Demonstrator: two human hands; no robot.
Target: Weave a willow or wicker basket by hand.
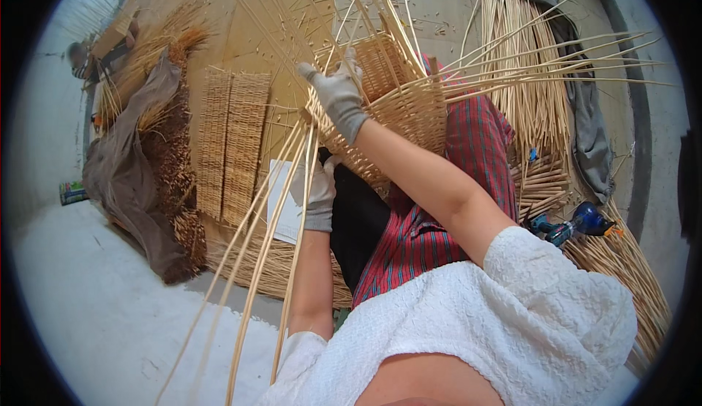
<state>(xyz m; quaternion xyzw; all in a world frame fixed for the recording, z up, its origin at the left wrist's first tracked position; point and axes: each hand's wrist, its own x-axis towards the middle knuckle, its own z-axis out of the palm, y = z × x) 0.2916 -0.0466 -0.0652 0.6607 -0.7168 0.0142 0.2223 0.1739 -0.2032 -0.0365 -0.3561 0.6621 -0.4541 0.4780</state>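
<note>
A partly woven wicker basket (409, 121) lies tilted across my lap, with long loose canes fanning out from its edges. My right hand (340, 97), in a grey-white glove, grips the basket's near left edge, its thumb and fingers spread on either side of the wall. Below it, my left hand (316, 195), also gloved, is raised by the basket's lower left corner. Several long canes (256, 260) run down past that hand, and its fingers are mostly hidden behind them and the basket.
Two woven panels (234, 143) lie at left, near a grey cloth (139, 165) over bundled stalks. A white paper sheet (284, 201) is beside my left hand. Peeled canes (523, 62) are heaped at right, with a blue-green power tool (574, 223) below. Another person (91, 59) is far left.
</note>
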